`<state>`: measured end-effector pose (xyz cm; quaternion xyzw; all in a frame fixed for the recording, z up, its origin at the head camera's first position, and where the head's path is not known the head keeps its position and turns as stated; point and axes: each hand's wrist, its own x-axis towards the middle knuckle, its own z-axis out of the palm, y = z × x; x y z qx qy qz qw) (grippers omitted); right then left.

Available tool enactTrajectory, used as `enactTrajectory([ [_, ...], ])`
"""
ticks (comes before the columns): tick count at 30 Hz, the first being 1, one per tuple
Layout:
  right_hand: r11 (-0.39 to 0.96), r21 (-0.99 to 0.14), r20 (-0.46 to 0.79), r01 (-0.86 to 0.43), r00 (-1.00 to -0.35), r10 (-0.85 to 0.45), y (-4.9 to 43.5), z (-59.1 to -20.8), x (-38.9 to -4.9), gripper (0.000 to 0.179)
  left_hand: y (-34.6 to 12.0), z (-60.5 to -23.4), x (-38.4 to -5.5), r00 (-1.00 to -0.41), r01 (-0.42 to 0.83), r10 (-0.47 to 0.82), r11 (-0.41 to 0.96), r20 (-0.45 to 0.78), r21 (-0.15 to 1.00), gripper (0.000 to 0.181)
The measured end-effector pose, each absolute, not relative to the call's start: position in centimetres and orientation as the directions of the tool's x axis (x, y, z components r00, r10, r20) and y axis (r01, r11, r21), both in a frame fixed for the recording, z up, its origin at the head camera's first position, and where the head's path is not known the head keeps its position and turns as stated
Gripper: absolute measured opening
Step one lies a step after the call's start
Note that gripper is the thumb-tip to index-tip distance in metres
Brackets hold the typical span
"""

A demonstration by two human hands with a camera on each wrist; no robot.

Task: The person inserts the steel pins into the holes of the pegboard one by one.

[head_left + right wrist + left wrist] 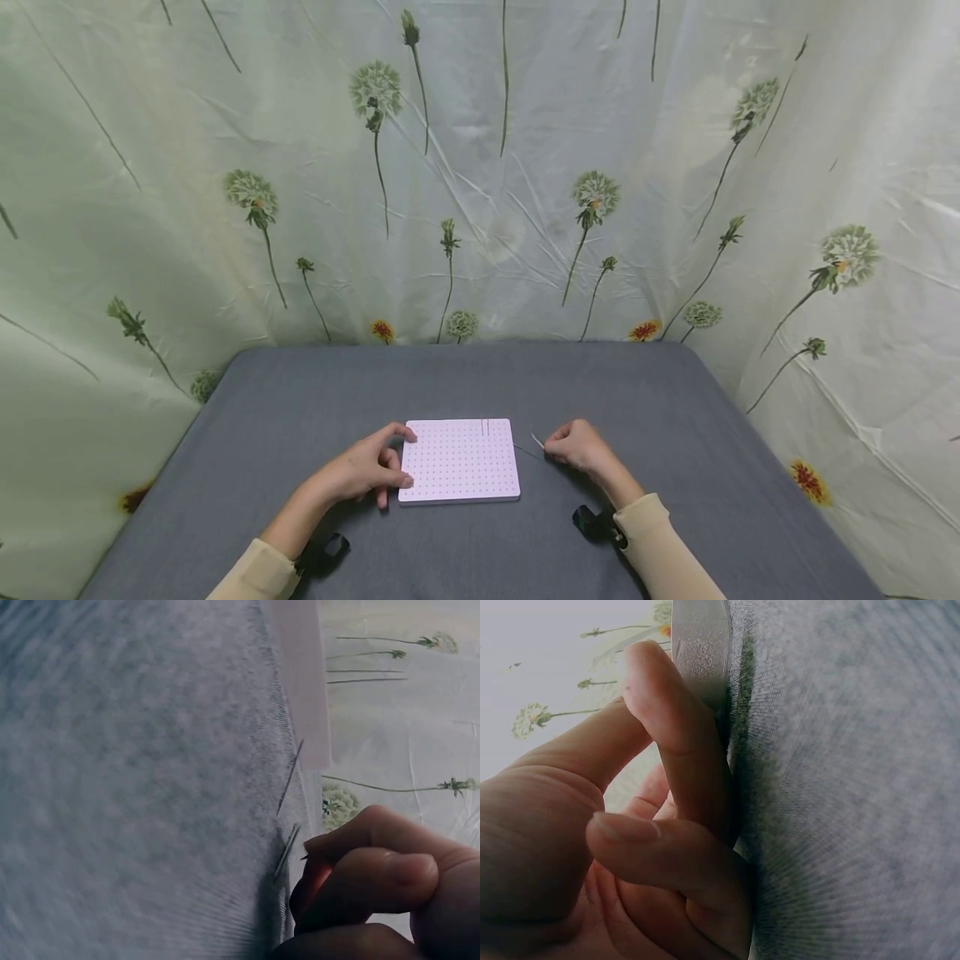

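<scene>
A pale pink-white pegboard with rows of small holes lies flat on the grey cloth. Two thin metal pins stand upright near its far right corner. My left hand rests at the board's left side, its index fingertip and thumb spread apart on the edge, the other fingers bent beneath. To the right of the board, my right hand pinches a thin metal pin between thumb and index finger, low over the cloth. Loose pins lie just in front of those fingertips, between hand and board.
Grey cloth covers the table. A pale curtain printed with dandelions hangs behind and along both sides. Dark wrist straps with cameras sit beneath both beige cuffs.
</scene>
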<state>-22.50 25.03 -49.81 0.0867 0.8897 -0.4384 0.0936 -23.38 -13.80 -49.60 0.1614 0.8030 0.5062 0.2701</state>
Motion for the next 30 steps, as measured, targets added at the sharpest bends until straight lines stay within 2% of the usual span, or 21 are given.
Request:
enactTrajectory([
  [8, 0.576, -0.783, -0.265, 0.236, -0.964, 0.034, 25.27, -49.66, -22.64, 0.019, -13.85, -49.59, -23.41, -0.804, -0.002, 0.533, 0.437, -0.262, 0.899, 0.062],
  [21, 0.534, -0.830, -0.210, 0.161, -0.977, -0.031, 25.34, -49.69, -22.83, 0.006, -13.92, -49.69, -23.50, -0.804, 0.004, 0.538, 0.433, -0.255, 0.901, 0.061],
  [30, 0.354, -0.919, -0.196, 0.174, -0.980, -0.027, 25.26, -50.09, -23.18, 0.007, -13.87, -49.60, -23.48, -0.799, -0.009, 0.541, 0.429, -0.265, 0.903, 0.062],
])
